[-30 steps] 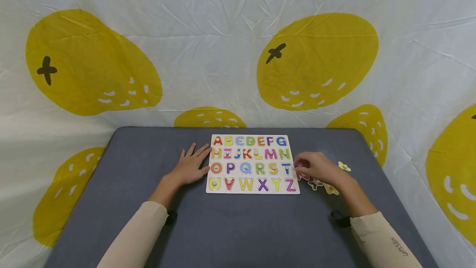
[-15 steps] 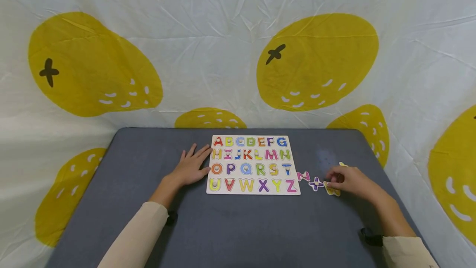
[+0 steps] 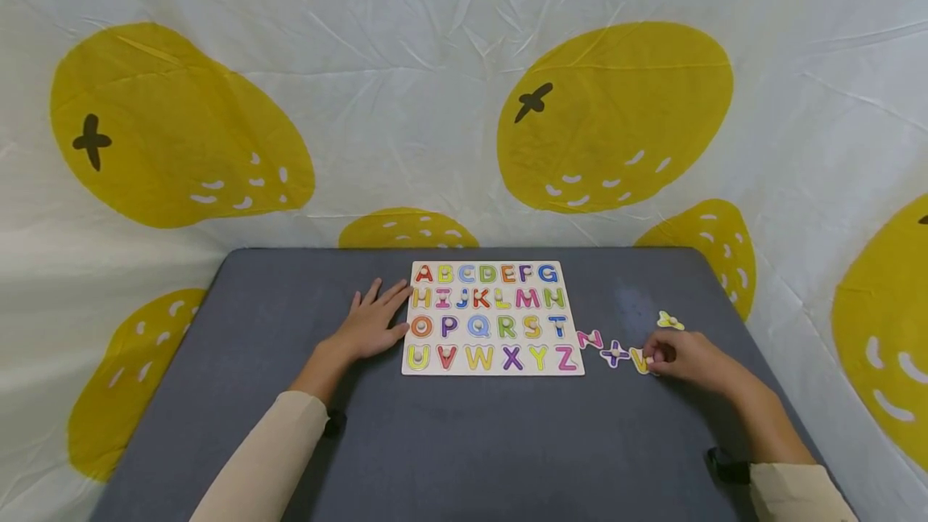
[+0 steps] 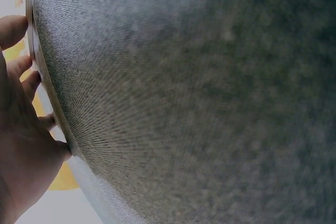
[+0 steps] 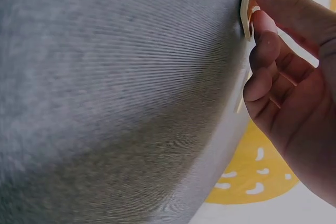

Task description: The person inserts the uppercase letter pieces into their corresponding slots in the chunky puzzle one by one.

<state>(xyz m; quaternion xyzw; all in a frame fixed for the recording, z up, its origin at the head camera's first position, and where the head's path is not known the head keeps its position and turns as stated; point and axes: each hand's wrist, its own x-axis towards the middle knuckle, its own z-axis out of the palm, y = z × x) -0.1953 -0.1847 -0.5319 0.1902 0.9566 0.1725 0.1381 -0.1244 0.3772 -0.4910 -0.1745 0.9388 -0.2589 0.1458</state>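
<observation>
A wooden alphabet puzzle board with coloured letters lies on the table. My left hand is spread flat at its left side, fingertips at the board's edge; the left wrist view also shows those straight fingers. My right hand pinches the yellow W-shaped letter piece between thumb and index finger; its right part is hidden. In the right wrist view the piece is seen edge-on. To its left lie a purple X piece and a pink Z- or N-shaped piece at the board's edge.
A yellow Y-shaped piece with a knob lies just beyond the right hand. The grey table ends at a white curtain printed with yellow fruit.
My right hand has gone right from the board's edge to the yellow W piece and pinched it. That piece has shifted slightly left. The left hand has stayed still.
</observation>
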